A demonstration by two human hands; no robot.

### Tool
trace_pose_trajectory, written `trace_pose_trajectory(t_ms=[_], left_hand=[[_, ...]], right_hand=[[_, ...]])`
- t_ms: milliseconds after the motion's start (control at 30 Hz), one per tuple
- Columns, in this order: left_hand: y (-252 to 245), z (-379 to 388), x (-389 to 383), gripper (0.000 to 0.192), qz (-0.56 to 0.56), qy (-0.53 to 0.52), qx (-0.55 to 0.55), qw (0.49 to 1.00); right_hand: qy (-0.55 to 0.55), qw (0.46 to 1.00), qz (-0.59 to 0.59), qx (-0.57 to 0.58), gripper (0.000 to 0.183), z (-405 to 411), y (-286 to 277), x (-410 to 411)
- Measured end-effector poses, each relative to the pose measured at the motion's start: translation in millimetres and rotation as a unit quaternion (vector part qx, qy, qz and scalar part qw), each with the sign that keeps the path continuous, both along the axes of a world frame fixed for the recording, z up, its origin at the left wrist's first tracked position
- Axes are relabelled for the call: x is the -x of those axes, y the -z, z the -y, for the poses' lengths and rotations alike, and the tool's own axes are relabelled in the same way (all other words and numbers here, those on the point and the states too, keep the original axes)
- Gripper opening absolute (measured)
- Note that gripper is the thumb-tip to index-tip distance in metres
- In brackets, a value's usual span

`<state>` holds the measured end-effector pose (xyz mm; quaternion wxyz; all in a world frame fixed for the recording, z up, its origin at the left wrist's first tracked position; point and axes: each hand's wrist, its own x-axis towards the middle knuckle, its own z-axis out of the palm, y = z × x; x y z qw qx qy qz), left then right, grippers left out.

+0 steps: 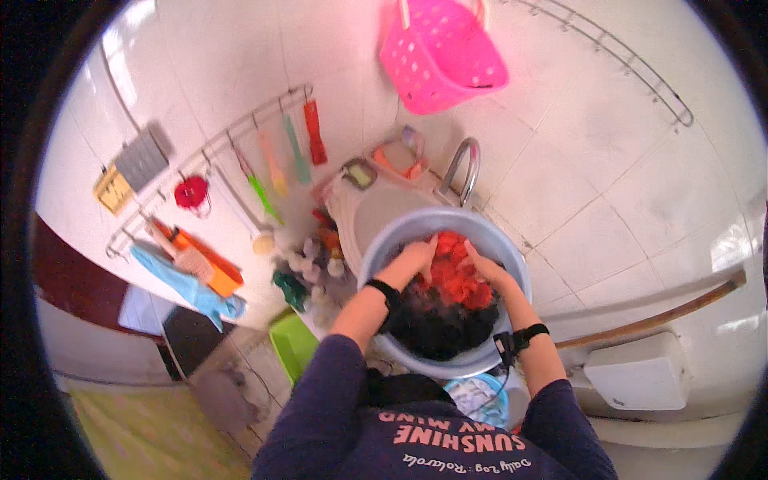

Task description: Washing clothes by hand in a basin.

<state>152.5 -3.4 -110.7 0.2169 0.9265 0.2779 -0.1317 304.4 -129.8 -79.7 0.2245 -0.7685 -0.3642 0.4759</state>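
Observation:
A bright red bunched cloth [457, 270] sits in a large pale blue-grey basin [519, 264]. My left hand [422, 257] grips its left side, and my right hand [485, 267] has hold of the right side. Below the red cloth, dark wet-looking fabric [444, 330] fills the near part of the basin. Some fingertips are buried in the red folds. Each of my wrists wears a black band; a small device with a cable is attached to the right one.
A curved metal faucet [471, 162] rises behind the basin, beside a grey-white sink [384, 213]. Bottles [309, 258] crowd the left. A pink basket [441, 57] hangs on the tiled wall. A light-blue tub [474, 399] with pale cloth stands below, and a green bin [293, 345] stands left.

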Motion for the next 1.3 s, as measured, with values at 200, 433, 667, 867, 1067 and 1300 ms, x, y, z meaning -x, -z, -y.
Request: trace_pose_trajectory(t_ms=[200,433,667,867,1067,1300], left_hand=[[-2.3,6.4,22.4,0.076,-0.112,0.036,-0.056,0.992],[-89.1,22.4,63.3,0.042,0.023,0.043,-0.140,0.989],[-167.3,49.7,89.6,0.040,0.209,0.030,-0.149,0.966],[-115.0,50.7,91.9,0.056,0.118,0.085,-0.119,0.982],[-98.7,60.9,89.7,0.103,-0.032,0.113,-0.067,0.991],[-78.7,51.1,68.4,0.129,-0.018,0.113,-0.076,0.991]], right_hand=[[-0.002,0.999,-0.027,-0.026,0.083,22.7,-32.5,30.1],[0.038,0.993,-0.092,-0.062,0.079,48.2,-73.2,13.1],[-0.030,0.978,-0.035,-0.201,0.080,79.6,-131.1,37.9],[-0.138,0.984,0.051,-0.097,0.083,90.5,-106.4,34.2],[-0.083,0.992,-0.052,-0.076,0.078,103.8,-97.3,42.2],[-0.114,0.980,-0.154,0.051,0.100,83.6,-81.1,54.3]])
